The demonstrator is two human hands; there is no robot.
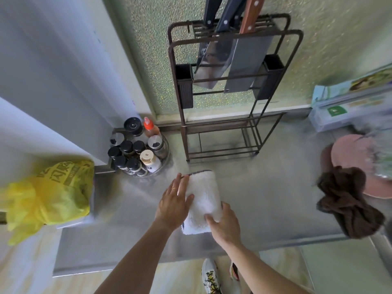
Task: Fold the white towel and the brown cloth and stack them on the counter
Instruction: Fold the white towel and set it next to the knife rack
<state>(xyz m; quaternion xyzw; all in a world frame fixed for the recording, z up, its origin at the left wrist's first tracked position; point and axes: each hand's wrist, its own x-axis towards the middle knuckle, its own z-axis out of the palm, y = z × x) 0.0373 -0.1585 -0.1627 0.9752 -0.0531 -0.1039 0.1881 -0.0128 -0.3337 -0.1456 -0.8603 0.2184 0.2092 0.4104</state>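
Both hands rest on the folded white towel at the middle of the steel counter

Head view: the white towel (203, 200) lies folded into a narrow oblong on the counter (135, 236), running away from the person. The left hand (175, 203) lies flat and open along the towel's left edge, fingers stretched out and thumb over the pile, gripping nothing. The right hand (226, 224) presses on the towel's near right corner, fingers loosely curled over the cloth; whether it pinches the fabric I cannot tell. The brown cloth (347, 201) sits crumpled and unfolded well apart to the right, draped over the counter's edge beside a pink lid (352, 153). A spice rack (137, 148) stands behind the towel to the left, a knife rack (231, 90) behind it, and a yellow bag (51, 194) at far left
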